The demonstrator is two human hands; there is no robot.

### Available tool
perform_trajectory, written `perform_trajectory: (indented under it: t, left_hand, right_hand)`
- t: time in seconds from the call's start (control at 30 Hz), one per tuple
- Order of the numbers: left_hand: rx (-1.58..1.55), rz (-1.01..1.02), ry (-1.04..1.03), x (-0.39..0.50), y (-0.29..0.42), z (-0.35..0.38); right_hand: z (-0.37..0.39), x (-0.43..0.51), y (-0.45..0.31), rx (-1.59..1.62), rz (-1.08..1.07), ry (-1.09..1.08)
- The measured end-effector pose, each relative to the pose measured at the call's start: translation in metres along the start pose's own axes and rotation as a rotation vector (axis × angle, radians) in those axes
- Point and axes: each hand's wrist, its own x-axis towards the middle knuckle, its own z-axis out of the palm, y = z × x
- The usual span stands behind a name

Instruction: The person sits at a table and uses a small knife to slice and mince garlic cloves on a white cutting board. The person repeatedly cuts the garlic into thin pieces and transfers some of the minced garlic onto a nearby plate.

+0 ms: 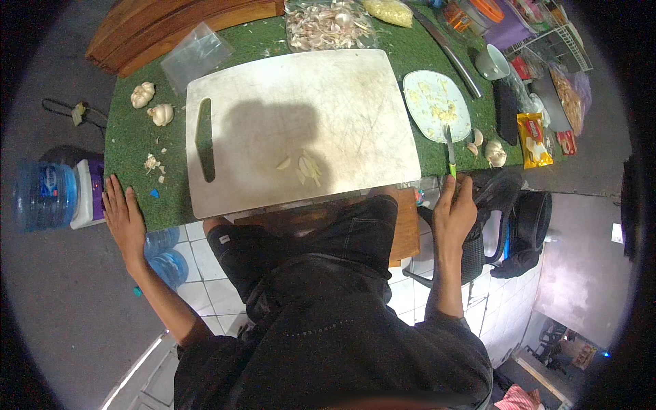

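My right hand (455, 205) grips the green handle of a small knife (450, 148), whose blade tip rests over the edge of a white plate (411, 110) with chopped garlic on it. My left hand (123, 215) lies flat, holding nothing, on the left edge of the green table covering (171, 205). Between my hands is a white plastic cutting board (353, 113), with several peeled garlic pieces (308, 168) near its front edge. Two garlic bulbs (161, 115) sit left of the board. Another garlic bulb (495, 153) and two loose cloves (477, 137) are by the plate.
Behind the board stand a clear container of garlic cloves or peels (330, 25) and a bag of pale pieces (392, 11). A large knife (451, 54), a white cup (492, 62) and a yellow snack packet (534, 141) lie at right. A clear plastic bag (195, 56) is back left.
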Motion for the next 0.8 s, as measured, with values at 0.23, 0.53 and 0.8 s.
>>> perform_trajectory:
  t: [0.23, 0.53, 0.8]
  left_hand:
    - [-0.01, 0.004, -0.013, -0.005, 0.001, -0.004]
    - [0.074, 0.012, -0.126, -0.023, 0.009, -0.021]
    - [-0.073, 0.058, -0.067, -0.037, 0.039, -0.076]
  right_hand:
    - [-0.017, -0.007, 0.002, -0.104, -0.062, -0.015]
    - [-0.045, -0.007, 0.001, -0.173, -0.169, 0.047]
    - [-0.05, -0.004, -0.002, -0.079, -0.148, 0.132]
